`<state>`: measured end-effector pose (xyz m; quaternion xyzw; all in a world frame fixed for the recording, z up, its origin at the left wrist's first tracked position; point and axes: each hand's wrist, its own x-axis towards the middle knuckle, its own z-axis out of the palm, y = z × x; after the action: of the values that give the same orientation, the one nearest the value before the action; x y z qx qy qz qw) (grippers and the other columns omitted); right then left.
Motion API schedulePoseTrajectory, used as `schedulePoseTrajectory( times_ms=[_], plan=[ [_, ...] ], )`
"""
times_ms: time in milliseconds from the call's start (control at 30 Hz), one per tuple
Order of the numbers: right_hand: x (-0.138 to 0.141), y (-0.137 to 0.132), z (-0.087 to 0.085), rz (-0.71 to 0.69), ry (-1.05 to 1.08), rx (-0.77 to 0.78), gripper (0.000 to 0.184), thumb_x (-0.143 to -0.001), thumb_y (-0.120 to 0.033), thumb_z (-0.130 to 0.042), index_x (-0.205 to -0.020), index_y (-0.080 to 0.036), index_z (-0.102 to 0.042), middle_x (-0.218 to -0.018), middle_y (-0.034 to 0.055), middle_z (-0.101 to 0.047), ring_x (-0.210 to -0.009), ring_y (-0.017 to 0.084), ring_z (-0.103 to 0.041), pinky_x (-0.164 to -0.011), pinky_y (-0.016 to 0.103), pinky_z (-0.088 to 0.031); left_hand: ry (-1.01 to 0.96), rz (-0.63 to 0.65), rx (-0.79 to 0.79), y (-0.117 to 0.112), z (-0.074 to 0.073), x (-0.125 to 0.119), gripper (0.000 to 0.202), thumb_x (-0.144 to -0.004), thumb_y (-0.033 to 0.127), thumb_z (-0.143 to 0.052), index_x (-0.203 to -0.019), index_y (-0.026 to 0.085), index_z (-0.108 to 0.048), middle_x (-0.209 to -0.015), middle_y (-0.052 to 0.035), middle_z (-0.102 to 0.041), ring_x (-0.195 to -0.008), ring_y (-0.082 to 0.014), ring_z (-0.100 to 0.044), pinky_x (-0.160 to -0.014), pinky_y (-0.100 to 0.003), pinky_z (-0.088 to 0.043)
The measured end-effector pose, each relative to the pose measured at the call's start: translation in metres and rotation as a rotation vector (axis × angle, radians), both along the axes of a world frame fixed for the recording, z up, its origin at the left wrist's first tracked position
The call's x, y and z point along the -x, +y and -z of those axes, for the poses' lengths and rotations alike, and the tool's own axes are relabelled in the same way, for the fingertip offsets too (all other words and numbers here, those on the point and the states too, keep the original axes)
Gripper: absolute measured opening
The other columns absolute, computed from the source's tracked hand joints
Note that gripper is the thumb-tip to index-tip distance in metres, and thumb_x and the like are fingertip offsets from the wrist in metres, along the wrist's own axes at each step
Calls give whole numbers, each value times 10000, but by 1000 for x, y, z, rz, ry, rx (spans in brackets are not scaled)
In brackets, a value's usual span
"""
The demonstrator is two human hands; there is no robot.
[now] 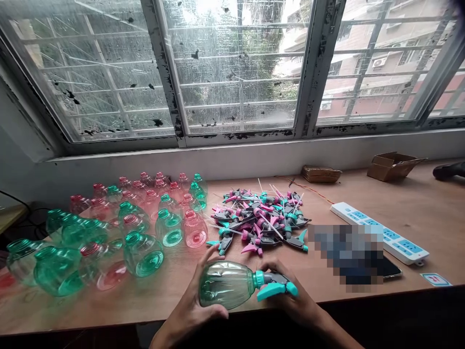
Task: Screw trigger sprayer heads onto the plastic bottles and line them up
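Observation:
A clear green plastic bottle lies on its side in my hands near the table's front edge. My left hand is wrapped round its body. My right hand grips the grey and teal spray trigger head that sits on the bottle's neck. Just behind, in the middle of the table, lies a pile of pink, teal and grey trigger heads with thin dip tubes sticking out.
Several empty green and pink bottles crowd the left of the wooden table. A white power strip and a phone lie on the right. Two cardboard boxes sit by the window wall.

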<state>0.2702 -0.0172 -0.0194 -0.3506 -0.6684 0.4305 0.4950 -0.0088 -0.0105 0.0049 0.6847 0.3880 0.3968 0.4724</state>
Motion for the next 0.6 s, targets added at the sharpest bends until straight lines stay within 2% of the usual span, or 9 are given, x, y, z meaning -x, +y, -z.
schedulePoseTrajectory(
  times_ms=[100,167,267,333,400,467,533,600],
  plan=[
    [1,-2,-4,19,-71,25,339,-728,-384,-849,-955,-227,-654,-845,16,-698,-751,231,-636,-669,310,-483,75,17,-31,0,0,-1,977,-650,415,-948,-1471,376,-420,-1547,-94,-458,-1413,-402,-449,-1183,-517,-405],
    [2,-4,-9,48,-121,32,293,-731,-393,-850,-871,-217,-664,-760,4,-680,-677,212,-609,-613,298,-449,116,28,-65,0,3,-1,908,-656,389,-944,-1430,340,-471,-1503,-109,-504,-1351,-401,-521,-1136,-498,-464],
    [1,-9,-15,69,-140,78,248,-763,-401,-826,-848,-211,-692,-702,2,-672,-636,204,-585,-574,294,-426,136,14,-187,-3,8,-3,916,-637,416,-947,-1417,335,-473,-1431,-110,-562,-1253,-388,-606,-1058,-469,-535],
    [0,-13,-18,58,-40,165,275,-751,-417,-844,-873,-214,-705,-716,4,-687,-662,209,-604,-584,291,-455,139,-26,-338,-5,6,-8,967,-615,444,-956,-1434,351,-451,-1404,-108,-569,-1247,-391,-603,-1057,-483,-530],
    [-1,-16,-22,42,104,258,294,-753,-426,-856,-895,-217,-705,-750,-1,-694,-704,201,-619,-626,286,-490,138,-69,-508,-7,0,-14,977,-637,429,-950,-1454,365,-417,-1398,-111,-551,-1290,-400,-560,-1082,-513,-502],
    [-2,-18,-31,26,173,296,288,-752,-400,-876,-893,-219,-702,-755,-14,-685,-706,178,-617,-646,274,-501,141,-82,-609,-8,-8,-20,975,-664,401,-941,-1466,363,-387,-1400,-118,-531,-1296,-393,-548,-1090,-530,-489],
    [-3,-17,-46,7,166,291,294,-756,-370,-885,-934,-227,-700,-739,-29,-677,-631,151,-604,-582,259,-499,106,-101,-656,-8,-18,-23,977,-670,439,-931,-1467,366,-369,-1418,-121,-504,-1316,-398,-527,-1102,-551,-473],
    [-5,-8,-68,10,126,225,323,-748,-382,-891,-954,-228,-695,-638,-51,-643,-508,137,-567,-462,249,-463,101,-110,-622,-8,-25,-21,1029,-647,521,-917,-1483,367,-338,-1478,-129,-453,-1402,-429,-440,-1153,-587,-413]
  ],
)
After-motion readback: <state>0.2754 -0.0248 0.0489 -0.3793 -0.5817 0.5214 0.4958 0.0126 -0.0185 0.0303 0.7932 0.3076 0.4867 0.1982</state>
